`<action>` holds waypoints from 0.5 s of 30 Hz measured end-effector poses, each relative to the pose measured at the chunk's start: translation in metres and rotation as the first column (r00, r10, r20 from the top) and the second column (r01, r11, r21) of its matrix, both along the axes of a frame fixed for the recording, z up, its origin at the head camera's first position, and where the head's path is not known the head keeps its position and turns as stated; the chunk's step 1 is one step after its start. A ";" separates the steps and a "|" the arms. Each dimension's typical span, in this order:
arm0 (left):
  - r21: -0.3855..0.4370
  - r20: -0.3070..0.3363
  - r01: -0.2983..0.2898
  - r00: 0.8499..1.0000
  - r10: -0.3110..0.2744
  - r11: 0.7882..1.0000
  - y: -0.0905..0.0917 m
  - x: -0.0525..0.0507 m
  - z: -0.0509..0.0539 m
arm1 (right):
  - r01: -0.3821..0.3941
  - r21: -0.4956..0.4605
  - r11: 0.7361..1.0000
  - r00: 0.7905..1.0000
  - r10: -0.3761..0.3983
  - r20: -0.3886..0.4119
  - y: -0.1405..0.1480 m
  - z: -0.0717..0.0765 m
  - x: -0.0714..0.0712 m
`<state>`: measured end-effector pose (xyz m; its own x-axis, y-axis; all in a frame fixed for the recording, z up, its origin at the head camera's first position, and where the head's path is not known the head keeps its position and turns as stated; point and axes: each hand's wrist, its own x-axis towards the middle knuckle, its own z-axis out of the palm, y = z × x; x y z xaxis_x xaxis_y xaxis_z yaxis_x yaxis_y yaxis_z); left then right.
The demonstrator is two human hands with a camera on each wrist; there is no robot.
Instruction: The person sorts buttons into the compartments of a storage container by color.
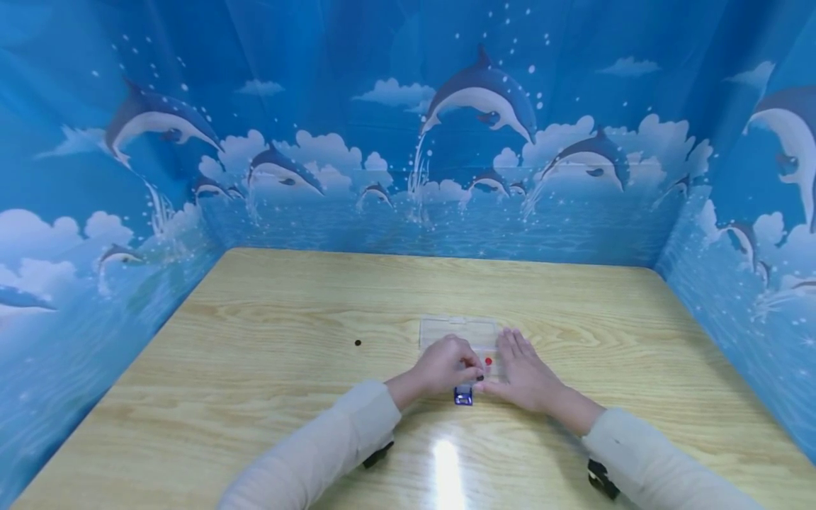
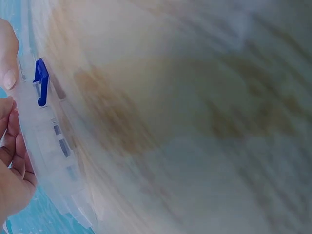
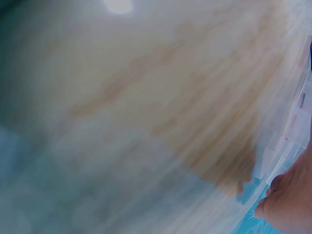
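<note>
A clear plastic box (image 1: 499, 371) with compartments lies on the table, its transparent lid (image 1: 440, 333) folded back on the far side. Inside it sits a small round red piece (image 1: 488, 361). My left hand (image 1: 446, 365) is over the box's left part and pinches a small dark piece (image 1: 480, 378) between thumb and fingertips. My right hand (image 1: 529, 375) rests along the box's right side, its fingers straight. At the near edge of the box is a small blue piece (image 1: 463, 395), seen side-on in the left wrist view as a blue bracket-like shape (image 2: 41, 83).
A small round black piece (image 1: 358, 343) lies alone on the wood-grain table (image 1: 255, 397), left of the box. A blue dolphin-print curtain (image 1: 357, 212) encloses the table's back and sides. Both wrist views show mostly blurred tabletop.
</note>
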<state>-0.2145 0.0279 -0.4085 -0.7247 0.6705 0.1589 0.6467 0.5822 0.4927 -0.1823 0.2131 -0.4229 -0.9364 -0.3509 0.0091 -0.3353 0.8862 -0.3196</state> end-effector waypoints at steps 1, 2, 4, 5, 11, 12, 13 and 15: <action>0.003 0.005 -0.005 1.000 0.005 1.000 -0.001 0.000 0.000 | 0.000 0.002 1.000 1.000 0.000 0.002 0.000 0.000 0.000; 0.008 0.015 -0.012 1.000 0.012 1.000 -0.001 0.000 0.001 | 0.000 0.003 1.000 1.000 0.000 0.003 0.000 0.001 0.000; 0.023 0.027 -0.023 0.999 0.023 0.999 -0.003 0.000 0.001 | 0.003 0.001 1.000 1.000 -0.003 0.008 0.000 0.001 0.001; 0.029 0.036 -0.032 0.999 0.031 0.999 -0.004 0.000 0.001 | 0.005 -0.001 1.000 1.000 -0.005 0.011 0.000 0.001 0.001; 0.052 0.087 -0.085 0.993 0.080 0.995 -0.012 -0.001 0.001 | 0.012 0.004 1.000 1.000 -0.012 0.007 -0.001 0.001 0.000; 0.055 0.089 -0.088 0.993 0.083 0.995 -0.014 -0.001 0.001 | 0.013 0.006 1.000 1.000 -0.013 0.007 -0.001 0.001 0.000; 0.057 0.086 -0.086 0.993 0.081 0.995 -0.015 -0.001 0.001 | 0.013 0.009 1.000 1.000 -0.013 0.007 -0.001 0.001 0.000; 0.059 0.080 -0.085 0.994 0.080 0.995 -0.018 -0.002 0.002 | 0.013 0.012 1.000 1.000 -0.013 0.005 -0.001 0.000 0.000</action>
<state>-0.2165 0.0097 -0.4068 -0.7890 0.5983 0.1398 0.5560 0.5984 0.5769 -0.1826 0.2123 -0.4226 -0.9407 -0.3392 0.0004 -0.3225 0.8943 -0.3102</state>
